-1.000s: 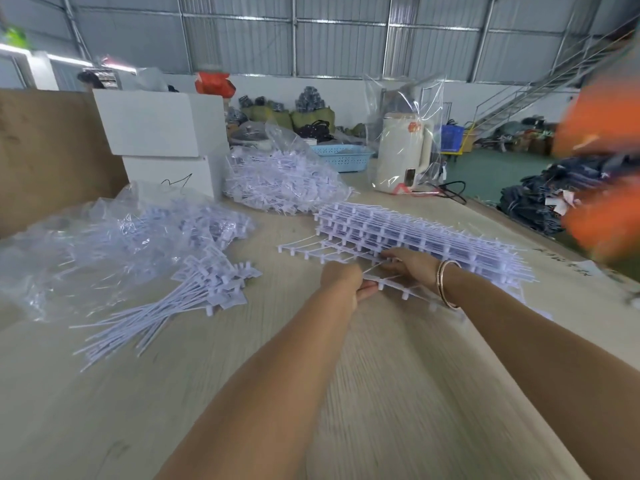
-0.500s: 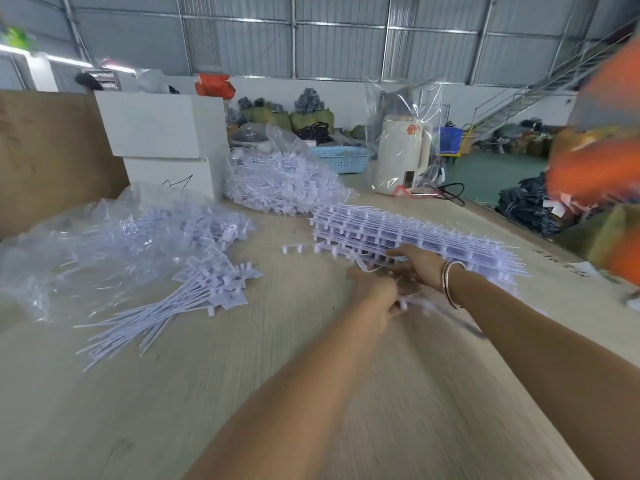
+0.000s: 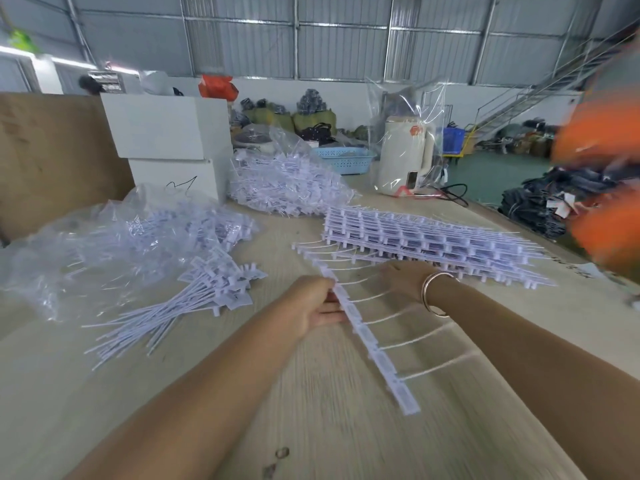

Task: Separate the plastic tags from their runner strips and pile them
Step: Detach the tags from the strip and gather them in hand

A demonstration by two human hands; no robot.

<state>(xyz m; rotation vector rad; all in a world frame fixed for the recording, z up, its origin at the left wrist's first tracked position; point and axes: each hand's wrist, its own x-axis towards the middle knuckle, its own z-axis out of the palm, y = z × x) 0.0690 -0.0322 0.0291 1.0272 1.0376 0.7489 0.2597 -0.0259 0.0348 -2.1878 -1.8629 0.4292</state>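
White runner strip [image 3: 367, 336] beside left hand [image 3: 311, 306]

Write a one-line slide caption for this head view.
Left hand grips a strip of white plastic tags over the wooden table; right hand reaches by the stack of strips.

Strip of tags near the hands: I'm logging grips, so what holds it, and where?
The left hand holds the strip of tags near its far end. The right hand rests on its thin tails; a grip cannot be told.

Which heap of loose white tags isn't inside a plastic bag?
The small fanned pile of tags left of the left hand. It lies bare on the table; the other heaps sit in clear bags.
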